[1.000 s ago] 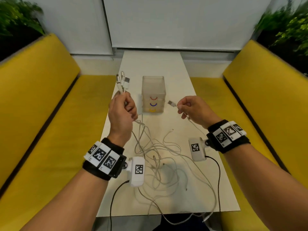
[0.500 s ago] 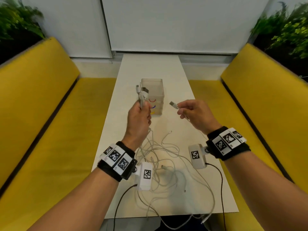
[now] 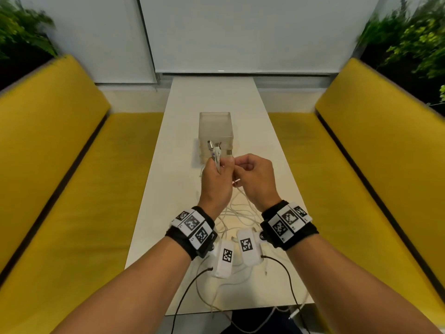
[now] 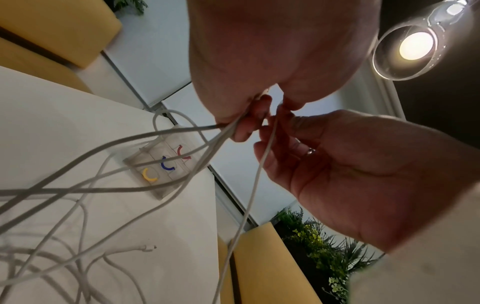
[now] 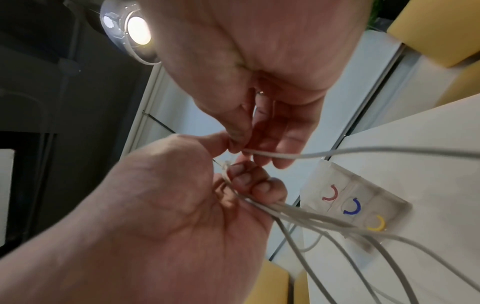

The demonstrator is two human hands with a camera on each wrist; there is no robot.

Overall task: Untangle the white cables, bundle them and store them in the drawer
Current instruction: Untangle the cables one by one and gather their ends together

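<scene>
Both hands meet above the white table (image 3: 183, 131), in front of the small translucent drawer unit (image 3: 215, 127). My left hand (image 3: 216, 168) grips a bunch of white cable ends, and their plugs (image 3: 213, 150) stick up out of the fist. My right hand (image 3: 237, 166) pinches one more white cable (image 4: 255, 179) and holds it against the left fingers. The gripped cables (image 5: 306, 218) run down to a loose tangle (image 3: 237, 216) on the table under my wrists. The unit (image 4: 161, 164) shows red, blue and yellow handles, and all three drawers look closed.
Yellow benches (image 3: 72, 165) line both sides of the narrow table. One cable end (image 3: 295, 314) hangs over the near table edge. A loose plug (image 4: 148, 247) lies on the table. Plants (image 3: 414, 37) stand behind the benches.
My left hand carried its bunch of plugs rightward to the middle. My right hand brought its single cable end leftward, and the two hands now touch.
</scene>
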